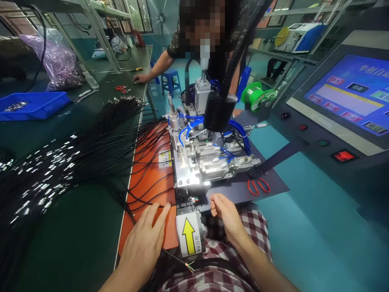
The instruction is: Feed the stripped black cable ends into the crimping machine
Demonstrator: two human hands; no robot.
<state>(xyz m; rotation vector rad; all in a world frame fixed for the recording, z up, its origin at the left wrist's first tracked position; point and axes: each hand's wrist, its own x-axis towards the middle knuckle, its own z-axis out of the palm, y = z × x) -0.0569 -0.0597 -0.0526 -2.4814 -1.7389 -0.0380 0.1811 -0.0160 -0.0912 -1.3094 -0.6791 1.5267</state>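
Observation:
My left hand [148,233] lies over the orange board [146,168], its fingers spread and touching a black cable [175,204]. That cable's stripped end, with small coloured wires [195,200], rests on the dark conveyor chain at the front of the metal machine [209,156]. Just right of the wire ends is my right hand [224,213], its thumb and fingertips pinched together; whatever they hold, if anything, is too small to name. Below, a roller cover with a yellow arrow [189,235] stands between the hands. Another cable end with bare coloured wires [189,265] hangs near my lap.
Many black cables [103,152] run from the left table onto the board. A blue tray [33,106] sits farther left. Red-handled scissors [258,186] lie right of the machine. A control screen [352,91] stands at right. Across, a person rests a hand [141,78] on the table.

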